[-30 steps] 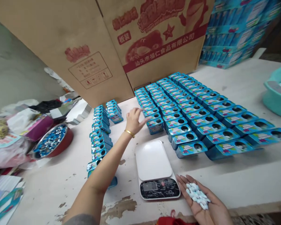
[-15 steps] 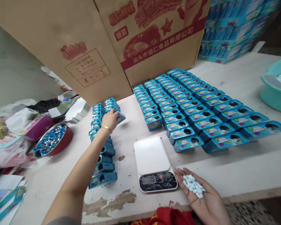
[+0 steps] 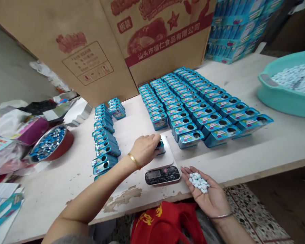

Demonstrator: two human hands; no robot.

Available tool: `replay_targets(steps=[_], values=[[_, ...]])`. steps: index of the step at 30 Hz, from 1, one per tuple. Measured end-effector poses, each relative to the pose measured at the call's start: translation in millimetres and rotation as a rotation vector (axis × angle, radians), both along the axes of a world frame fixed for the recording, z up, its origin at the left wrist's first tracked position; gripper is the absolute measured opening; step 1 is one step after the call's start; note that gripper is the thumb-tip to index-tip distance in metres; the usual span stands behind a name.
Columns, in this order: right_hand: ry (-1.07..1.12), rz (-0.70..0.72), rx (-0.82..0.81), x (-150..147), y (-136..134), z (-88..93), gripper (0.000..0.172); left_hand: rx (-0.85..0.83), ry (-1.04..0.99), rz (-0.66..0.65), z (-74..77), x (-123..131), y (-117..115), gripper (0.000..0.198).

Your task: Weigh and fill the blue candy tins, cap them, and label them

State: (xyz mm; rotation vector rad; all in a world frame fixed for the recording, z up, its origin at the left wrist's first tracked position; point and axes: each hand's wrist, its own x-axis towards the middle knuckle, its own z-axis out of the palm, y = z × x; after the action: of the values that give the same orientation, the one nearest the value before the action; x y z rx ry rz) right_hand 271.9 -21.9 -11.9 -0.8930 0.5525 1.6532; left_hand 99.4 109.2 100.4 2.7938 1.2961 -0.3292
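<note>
My left hand (image 3: 144, 149) is closed over a small blue tin (image 3: 159, 148) and holds it on the white platform of a kitchen scale (image 3: 160, 167). My right hand (image 3: 204, 191) lies palm up beside the scale, fingers spread, cupping a pile of small white-blue tablets (image 3: 199, 181). Beyond the scale, rows of blue tins with round holes in their lids (image 3: 202, 105) cover the table. A column of similar tins (image 3: 104, 135) runs along the left of my arm.
A big printed cardboard box (image 3: 112, 44) stands at the back. A teal basin of tablets (image 3: 288, 81) sits at the right. A red bowl of blue caps (image 3: 51, 144) and bags lie at the left. Stacked blue cartons (image 3: 239, 27) fill the far right corner.
My left hand went from the tin rows to the small stack at the left, took a tin and brought it onto the scale. My right hand kept holding the tablets.
</note>
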Motion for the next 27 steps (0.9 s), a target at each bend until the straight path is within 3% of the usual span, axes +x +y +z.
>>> replay_targets(steps=[3, 6, 9, 13, 17, 27], values=[[0.007, 0.012, 0.020, 1.7, -4.2, 4.6, 0.027, 0.078, -0.212, 0.018, 5.4, -8.4, -14.4, 0.031], [0.054, 0.060, 0.057, -0.1, -10.4, 7.9, 0.027, 0.023, -0.399, -0.005, 0.0, -5.8, -50.2, 0.023], [0.095, 0.130, 0.087, -4.7, -19.1, 7.4, 0.025, -0.148, -0.413, -0.147, -26.3, 10.2, -95.3, 0.022], [0.118, 0.156, 0.054, -9.4, -29.1, 5.2, 0.024, -0.092, -0.374, -0.157, -68.6, 32.1, -134.9, 0.018], [0.101, 0.153, -0.022, -9.2, -33.1, 8.6, 0.030, -0.046, -0.358, -0.113, -81.9, 38.6, -143.4, 0.018], [0.074, 0.198, 0.032, -11.0, -37.8, 12.0, 0.028, -0.084, -0.428, -0.247, -73.1, 30.3, -140.4, 0.021]])
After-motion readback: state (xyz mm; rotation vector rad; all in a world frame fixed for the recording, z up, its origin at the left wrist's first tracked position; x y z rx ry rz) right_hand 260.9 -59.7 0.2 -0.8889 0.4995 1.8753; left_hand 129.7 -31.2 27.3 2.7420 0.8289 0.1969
